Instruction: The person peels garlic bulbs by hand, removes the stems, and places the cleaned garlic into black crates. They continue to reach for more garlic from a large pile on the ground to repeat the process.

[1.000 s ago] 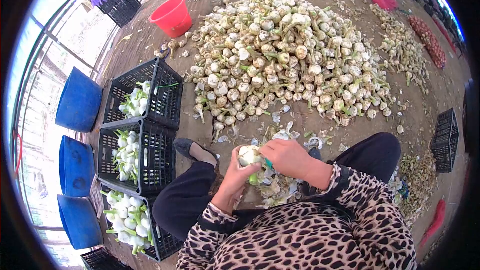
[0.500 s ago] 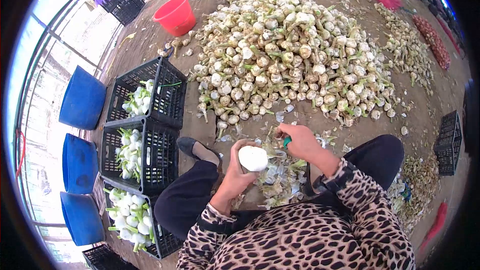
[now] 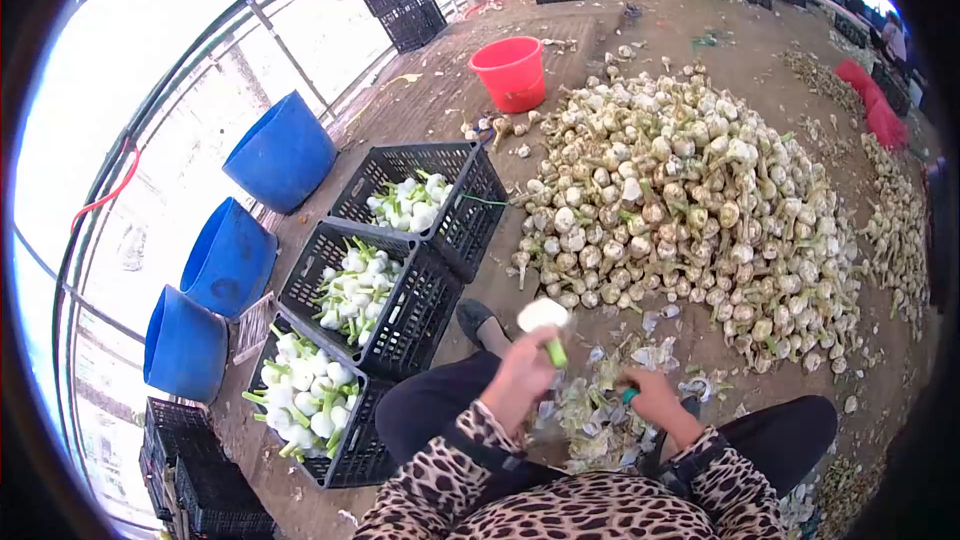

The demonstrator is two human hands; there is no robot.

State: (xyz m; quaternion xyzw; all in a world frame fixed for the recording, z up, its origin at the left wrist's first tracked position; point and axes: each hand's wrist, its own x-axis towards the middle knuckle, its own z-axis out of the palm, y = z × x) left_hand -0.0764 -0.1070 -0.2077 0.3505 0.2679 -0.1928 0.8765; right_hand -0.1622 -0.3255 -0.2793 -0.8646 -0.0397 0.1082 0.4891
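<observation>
My left hand point(image 3: 520, 372) is closed round the green stem of a peeled white garlic bulb point(image 3: 543, 315), slightly blurred, with the bulb's pale round side facing up. My right hand point(image 3: 657, 404) is curled around a small green-handled tool point(image 3: 629, 396); its blade or tip cannot be made out. Below and between the hands, papery garlic peelings point(image 3: 590, 415) are scattered over the ground between my legs. In front rises a large heap of unpeeled garlic bulbs point(image 3: 690, 210), dirty and with stems.
To the left stand black crates of peeled garlic, near point(image 3: 372, 430), middle point(image 3: 425, 315) and far point(image 3: 482, 205). Beyond them is a row of blue tubs point(image 3: 280, 155). A red bucket point(image 3: 508, 75) sits behind the heap; empty black crates point(image 3: 215, 500) are at lower left.
The view has swung left and up. My left hand has turned the garlic so its green stem now shows, and has lifted away from my right hand, which has moved lower.
</observation>
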